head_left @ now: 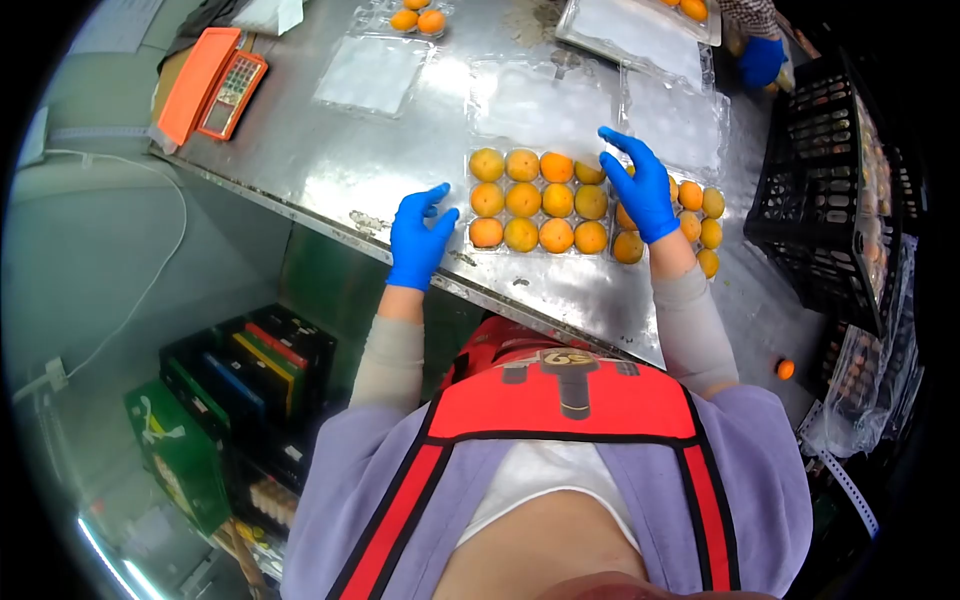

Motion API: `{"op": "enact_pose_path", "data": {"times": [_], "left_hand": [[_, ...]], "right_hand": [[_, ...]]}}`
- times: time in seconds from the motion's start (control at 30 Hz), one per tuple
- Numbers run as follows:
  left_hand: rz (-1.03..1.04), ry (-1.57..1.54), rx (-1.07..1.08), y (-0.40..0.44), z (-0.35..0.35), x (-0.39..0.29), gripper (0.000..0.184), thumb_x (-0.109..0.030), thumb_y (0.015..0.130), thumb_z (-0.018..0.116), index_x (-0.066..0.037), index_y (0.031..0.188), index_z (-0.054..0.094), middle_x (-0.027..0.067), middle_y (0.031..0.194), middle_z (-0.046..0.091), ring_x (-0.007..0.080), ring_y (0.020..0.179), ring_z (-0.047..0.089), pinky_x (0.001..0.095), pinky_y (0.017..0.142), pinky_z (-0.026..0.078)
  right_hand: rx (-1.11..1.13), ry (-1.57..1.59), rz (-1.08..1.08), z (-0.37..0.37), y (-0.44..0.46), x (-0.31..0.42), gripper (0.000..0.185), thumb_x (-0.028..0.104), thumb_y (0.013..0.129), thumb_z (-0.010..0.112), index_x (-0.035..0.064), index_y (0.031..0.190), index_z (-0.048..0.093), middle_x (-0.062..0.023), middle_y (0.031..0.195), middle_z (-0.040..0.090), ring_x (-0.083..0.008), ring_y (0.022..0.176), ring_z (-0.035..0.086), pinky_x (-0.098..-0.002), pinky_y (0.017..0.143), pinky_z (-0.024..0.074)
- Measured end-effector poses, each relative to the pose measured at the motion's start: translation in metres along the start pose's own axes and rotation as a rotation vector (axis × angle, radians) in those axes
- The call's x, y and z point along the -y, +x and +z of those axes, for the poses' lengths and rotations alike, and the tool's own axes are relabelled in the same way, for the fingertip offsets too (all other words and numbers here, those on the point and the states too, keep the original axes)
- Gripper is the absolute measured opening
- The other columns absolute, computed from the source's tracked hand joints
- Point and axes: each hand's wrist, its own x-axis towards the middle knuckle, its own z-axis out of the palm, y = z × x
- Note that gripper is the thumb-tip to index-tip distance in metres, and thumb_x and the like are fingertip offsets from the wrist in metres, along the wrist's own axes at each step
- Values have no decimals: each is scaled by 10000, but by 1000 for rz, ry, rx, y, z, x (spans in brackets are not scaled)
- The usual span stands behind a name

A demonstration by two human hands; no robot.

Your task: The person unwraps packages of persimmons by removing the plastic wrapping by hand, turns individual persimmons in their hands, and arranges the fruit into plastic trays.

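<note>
Head view: the fruit tray (pixel 504 218) lies between left fingers (pixel 431 194) and right fingers (pixel 623 142), both spread.

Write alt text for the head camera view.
A person's left hand and right hand, both in blue gloves, are open at a metal table, the left beside a clear tray of round orange fruit, the right above its right end, by more fruit. A black crate sits at the right.
</note>
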Motion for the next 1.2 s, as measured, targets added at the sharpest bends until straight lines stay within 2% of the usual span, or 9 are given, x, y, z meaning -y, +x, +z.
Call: {"op": "enact_pose_path", "data": {"times": [0.13, 0.23, 0.27, 0.3, 0.63, 0.83, 0.97, 1.07, 1.2], "left_hand": [[232, 218, 90, -19, 5, -7, 462, -182, 636, 789, -101, 1066, 640, 122, 1070, 587, 295, 967, 579, 377, 834, 484], [299, 407, 100, -28, 13, -21, 501, -203, 620, 793, -106, 1084, 633, 134, 1094, 584, 307, 984, 571, 390, 838, 480], [341, 463, 98, -29, 16, -17, 520, -212, 609, 796, -107, 1090, 628, 140, 1113, 581, 313, 983, 573, 394, 833, 481], [344, 463, 98, -28, 18, -14, 520, -212, 609, 796, -107, 1090, 628, 140, 1113, 581, 313, 983, 573, 394, 833, 481], [352, 101, 34, -35, 10, -41, 443, -102, 668, 758, -47, 1081, 607, 141, 1147, 560, 293, 1077, 542, 381, 932, 437], [607, 31, -72, -40, 13, -110, 484, -71, 653, 766, -50, 1104, 590, 145, 1173, 550, 312, 1132, 520, 399, 939, 434], [800, 113, -77, -41, 18, -119, 530, -68, 627, 789, -51, 1115, 583, 165, 1200, 535, 335, 1131, 517, 406, 936, 441], [724, 117, -60, -42, 21, -121, 684, -136, 643, 803, -54, 1250, 499, 165, 1294, 477, 314, 1166, 492, 406, 972, 414], [347, -427, 119, -46, 22, -121, 932, -234, 656, 818, -73, 1411, 296, 136, 1356, 423, 268, 1208, 456, 393, 1024, 362]], "right_hand": [[61, 87, 160, -8, -29, 3, 335, 121, 882, 582, 13, 1199, 569, -97, 1155, 614, -171, 1066, 566, -292, 937, 432], [101, 113, 227, -14, -44, 5, 337, 117, 880, 585, 12, 1200, 568, -95, 1155, 613, -170, 1064, 566, -294, 935, 434], [17, 112, 179, -10, -49, -4, 312, 160, 844, 624, 103, 1151, 634, 14, 873, 640, -48, 642, 488, -208, 632, 444], [14, 111, 178, -10, -52, -6, 312, 160, 844, 624, 103, 1151, 634, 14, 873, 640, -48, 642, 488, -208, 632, 444], [101, 311, 177, -6, -73, 27, 326, 126, 865, 604, 51, 1182, 593, -66, 1106, 622, -137, 994, 568, -273, 857, 448], [450, 954, 401, 9, -71, 86, 632, 79, 847, 607, 96, 1412, 323, -77, 1273, 508, -180, 1188, 466, -317, 990, 385], [447, 1038, 237, 23, -72, 100, 761, 60, 811, 649, 104, 1447, 235, -105, 1293, 482, -197, 1207, 449, -342, 1012, 367], [306, 950, 115, 23, -71, 102, 840, 63, 767, 703, 95, 1453, 219, -113, 1302, 473, -205, 1214, 450, -338, 1023, 355], [155, 639, -80, 13, -71, 111, 850, 75, 750, 723, 74, 1445, 234, -116, 1304, 474, -210, 1201, 471, -333, 1010, 370]]}}
